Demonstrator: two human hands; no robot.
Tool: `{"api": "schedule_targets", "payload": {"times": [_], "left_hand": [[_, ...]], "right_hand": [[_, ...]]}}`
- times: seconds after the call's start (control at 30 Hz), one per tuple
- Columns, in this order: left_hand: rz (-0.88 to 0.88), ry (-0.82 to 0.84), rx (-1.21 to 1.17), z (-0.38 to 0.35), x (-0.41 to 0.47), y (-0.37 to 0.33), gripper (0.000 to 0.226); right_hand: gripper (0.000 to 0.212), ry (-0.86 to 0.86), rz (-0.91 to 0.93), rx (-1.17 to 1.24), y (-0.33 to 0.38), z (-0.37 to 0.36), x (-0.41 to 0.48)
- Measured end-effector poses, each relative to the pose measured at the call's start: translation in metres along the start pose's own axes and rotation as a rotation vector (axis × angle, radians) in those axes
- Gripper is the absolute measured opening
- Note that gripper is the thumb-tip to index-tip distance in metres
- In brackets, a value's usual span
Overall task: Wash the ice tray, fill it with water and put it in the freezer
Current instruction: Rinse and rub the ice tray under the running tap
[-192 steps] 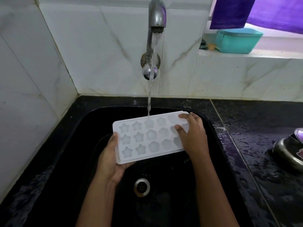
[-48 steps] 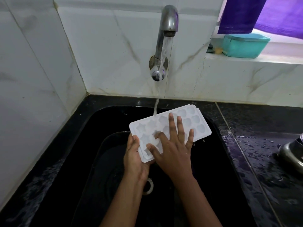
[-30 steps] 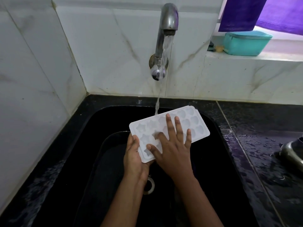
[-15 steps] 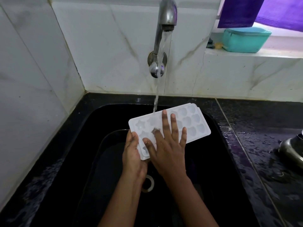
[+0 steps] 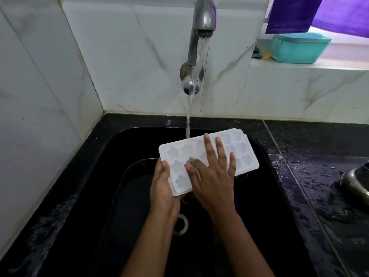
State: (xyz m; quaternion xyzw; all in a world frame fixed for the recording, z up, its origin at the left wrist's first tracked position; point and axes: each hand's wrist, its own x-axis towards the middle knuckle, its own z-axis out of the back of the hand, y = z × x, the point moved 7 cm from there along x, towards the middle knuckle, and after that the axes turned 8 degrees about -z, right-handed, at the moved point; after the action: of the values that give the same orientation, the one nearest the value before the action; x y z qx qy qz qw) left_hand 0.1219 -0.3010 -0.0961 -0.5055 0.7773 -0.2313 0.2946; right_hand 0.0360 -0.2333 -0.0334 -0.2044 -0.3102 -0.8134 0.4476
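Note:
A white ice tray (image 5: 242, 148) with star and shell moulds is held tilted over the black sink (image 5: 103, 176). My left hand (image 5: 162, 186) grips its near left end, thumb on the rim. My right hand (image 5: 211, 172) lies flat on the tray's top with fingers spread and straight, covering the middle moulds. Water runs from the metal tap (image 5: 202, 19) in a thin stream (image 5: 188, 124) and lands on the tray's far edge.
The sink drain (image 5: 182, 224) shows between my forearms. The black counter (image 5: 319, 160) to the right is wet, with a steel vessel (image 5: 355, 182) at its right edge. A teal box (image 5: 299, 47) sits on the window ledge under a purple cloth (image 5: 295, 13).
My right hand has slid from the tray's right end to its middle and rubs there with small shifts. The tray has turned, its right end further back; the left hand keeps its hold.

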Motion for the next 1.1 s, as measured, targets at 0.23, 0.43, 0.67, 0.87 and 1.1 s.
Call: {"api": "schedule_targets", "payload": {"times": [0.23,0.43,0.67,0.87,1.1], "left_hand": [[-0.01,-0.033,-0.008,0.009,0.006,-0.006,0.035],[-0.084,-0.061,0.061,0.017,0.011,-0.02,0.027],[-0.107,-0.067,0.072,0.017,0.006,-0.027,0.027],[-0.145,-0.096,0.071,0.017,0.004,-0.029,0.025],[-0.123,-0.092,0.075,0.012,0.0,-0.021,0.031]], "right_hand": [[0.048,0.156,0.008,0.05,0.011,-0.016,-0.007],[0.044,0.095,-0.244,0.35,-0.013,0.0,0.005],[0.055,0.251,-0.226,0.256,-0.01,-0.017,0.007],[0.046,0.232,-0.156,0.128,0.0,-0.021,0.005],[0.051,0.114,-0.148,0.024,0.005,-0.016,0.002]]}}
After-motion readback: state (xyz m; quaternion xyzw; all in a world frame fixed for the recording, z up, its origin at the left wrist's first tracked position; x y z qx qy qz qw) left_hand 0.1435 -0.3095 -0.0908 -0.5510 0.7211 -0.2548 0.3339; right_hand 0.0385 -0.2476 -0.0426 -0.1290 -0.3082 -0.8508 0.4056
